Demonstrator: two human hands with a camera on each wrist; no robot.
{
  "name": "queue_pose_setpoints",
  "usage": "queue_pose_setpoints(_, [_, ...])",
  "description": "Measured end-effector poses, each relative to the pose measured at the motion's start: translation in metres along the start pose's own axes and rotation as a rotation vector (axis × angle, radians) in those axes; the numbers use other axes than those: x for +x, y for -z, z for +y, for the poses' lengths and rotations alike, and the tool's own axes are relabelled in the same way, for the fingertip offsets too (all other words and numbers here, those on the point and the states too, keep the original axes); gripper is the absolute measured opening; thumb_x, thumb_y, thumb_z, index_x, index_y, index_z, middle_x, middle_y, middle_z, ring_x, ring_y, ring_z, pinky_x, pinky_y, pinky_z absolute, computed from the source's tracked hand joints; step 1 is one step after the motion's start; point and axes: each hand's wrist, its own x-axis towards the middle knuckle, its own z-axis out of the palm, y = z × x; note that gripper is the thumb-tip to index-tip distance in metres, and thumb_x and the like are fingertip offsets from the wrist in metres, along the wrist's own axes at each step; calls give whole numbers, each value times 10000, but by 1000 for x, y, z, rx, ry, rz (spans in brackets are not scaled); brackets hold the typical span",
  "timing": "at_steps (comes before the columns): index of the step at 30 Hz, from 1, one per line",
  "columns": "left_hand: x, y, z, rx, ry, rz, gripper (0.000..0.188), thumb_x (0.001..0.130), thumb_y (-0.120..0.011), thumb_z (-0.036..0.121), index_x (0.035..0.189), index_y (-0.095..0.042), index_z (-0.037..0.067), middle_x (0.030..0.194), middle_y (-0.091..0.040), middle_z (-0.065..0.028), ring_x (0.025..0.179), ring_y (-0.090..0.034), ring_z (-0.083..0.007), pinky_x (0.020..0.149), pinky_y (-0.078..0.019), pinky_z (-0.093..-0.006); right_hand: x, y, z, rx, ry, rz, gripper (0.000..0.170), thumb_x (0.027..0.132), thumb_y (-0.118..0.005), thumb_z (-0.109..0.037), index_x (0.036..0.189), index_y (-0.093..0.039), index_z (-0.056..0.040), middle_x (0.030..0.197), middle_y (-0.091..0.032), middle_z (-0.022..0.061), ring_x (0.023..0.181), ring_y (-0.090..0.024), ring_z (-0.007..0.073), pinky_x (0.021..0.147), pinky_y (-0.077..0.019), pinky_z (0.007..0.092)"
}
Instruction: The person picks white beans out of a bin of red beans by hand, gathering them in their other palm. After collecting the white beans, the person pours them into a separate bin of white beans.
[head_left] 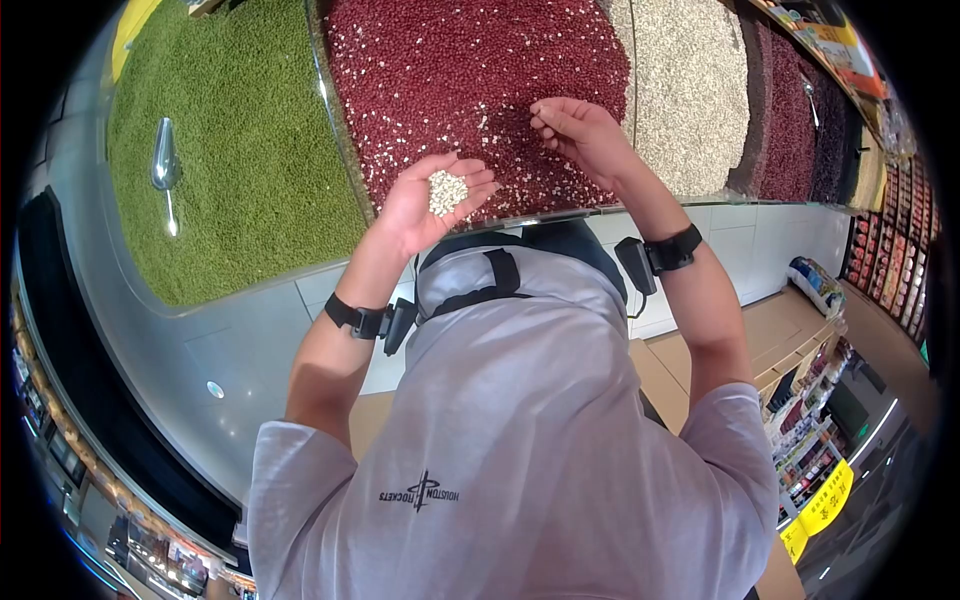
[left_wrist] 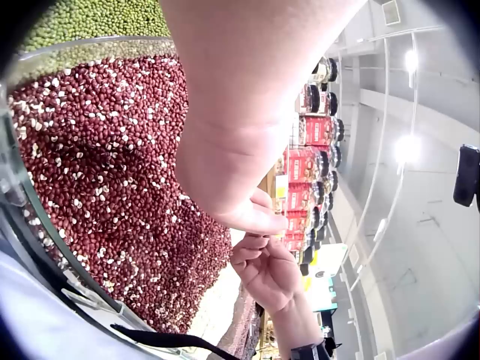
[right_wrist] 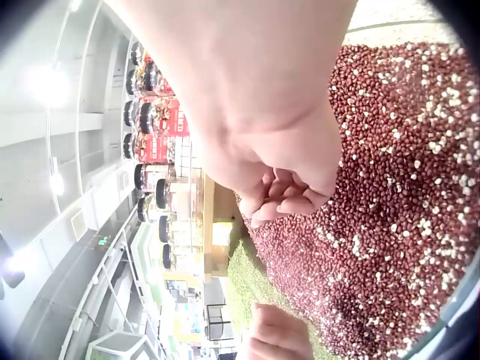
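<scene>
My left hand (head_left: 420,205) is palm up above the near edge of the red bean bin, fingers extended. A small heap of white grains (head_left: 447,193) lies on its palm. To its right, my right hand (head_left: 585,140) hovers over the red beans (head_left: 450,80), its thumb meeting the curled fingertips; I cannot tell whether a grain is between them. In the right wrist view the right hand's curled fingers (right_wrist: 281,196) show over the beans. White grains like those in the palm are scattered among the red beans, thickest along the near and left parts of the bin.
Left of the red beans is a bin of green beans (head_left: 240,130) with a metal scoop (head_left: 164,155) in it. A bin of pale grains (head_left: 690,90) adjoins on the right, then darker ones. Clear bin walls (head_left: 335,110) divide them. Jars (left_wrist: 304,165) stand on shelves beyond.
</scene>
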Motion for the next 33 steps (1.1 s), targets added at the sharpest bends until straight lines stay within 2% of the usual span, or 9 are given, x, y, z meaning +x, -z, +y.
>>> queue_pose_setpoints(4, [0, 4, -2, -4, 0, 11, 388, 956, -466, 208, 1101, -532, -146, 1086, -606, -286, 1067, -607, -406, 953, -533, -428, 1, -2, 1, -39, 14, 37, 205, 960, -591, -174, 1088, -639, -20, 920, -662, 14, 784, -578, 70, 728, -475, 193])
queue_pose_setpoints(7, [1, 5, -4, -34, 8, -12, 390, 956, -463, 211, 1100, -532, -145, 1086, -608, -283, 1065, -607, -412, 943, -539, -427, -14, -22, -8, -323, 168, 21, 174, 942, -605, -145, 1035, -663, -10, 926, -679, 25, 814, -603, 88, 744, -494, 223])
queue_pose_setpoints(9, [-1, 2, -5, -32, 18, -46, 372, 961, -454, 203, 1112, -537, -126, 1086, -619, -250, 1040, -627, -369, 934, -543, -421, -32, -48, -14, -684, 391, -50, 145, 922, -611, -133, 988, -682, -25, 925, -692, 37, 846, -626, 123, 764, -512, 261])
queue_pose_setpoints(11, [6, 11, -9, -71, 20, -136, 360, 962, -451, 198, 1115, -542, -114, 1086, -623, -231, 1029, -633, -339, 939, -539, -422, -38, -63, -16, -996, 691, -189, 130, 855, -652, -132, 962, -696, -73, 926, -684, 74, 868, -637, 231, 779, -521, 331])
queue_pose_setpoints(13, [5, 13, -9, -108, 16, -225, 348, 963, -448, 193, 1119, -547, -102, 1086, -628, -213, 1018, -640, -310, 944, -534, -423, -32, -71, -6, -1123, 835, -229, 151, 819, -681, -132, 958, -706, -79, 910, -683, 78, 888, -635, 246, 775, -517, 343])
queue_pose_setpoints(17, [-8, 3, -6, -66, -29, -176, 309, 974, -458, 215, 1083, -576, -48, 1041, -650, -187, 976, -662, -297, 868, -582, -385, -27, -72, -10, -973, 816, -158, 142, 837, -668, -170, 940, -712, -83, 888, -681, 80, 846, -632, 257, 771, -515, 362])
queue_pose_setpoints(19, [-12, 5, -4, -38, 17, -112, 286, 964, -491, 207, 1023, -592, -54, 1029, -649, -201, 974, -659, -325, 858, -584, -378, -15, -56, -8, -931, 643, 29, 152, 845, -675, -188, 946, -716, -82, 895, -682, 87, 823, -632, 262, 755, -518, 366])
queue_pose_setpoints(24, [-15, 12, -4, -45, -2, -77, 285, 952, -520, 210, 982, -599, -62, 1020, -647, -221, 972, -657, -349, 848, -588, -380, 31, -30, 17, -1290, 771, 175, 188, 819, -701, -235, 930, -698, -84, 844, -648, 86, 844, -634, 286, 754, -521, 388])
queue_pose_setpoints(33, [-22, 19, 0, -59, -3, -93, 284, 944, -527, 208, 982, -601, -64, 1026, -643, -230, 1007, -641, -369, 877, -577, -392, 52, -36, 40, -1485, 745, 181, 178, 800, -685, -231, 890, -671, -77, 860, -621, 86, 866, -629, 284, 758, -531, 395])
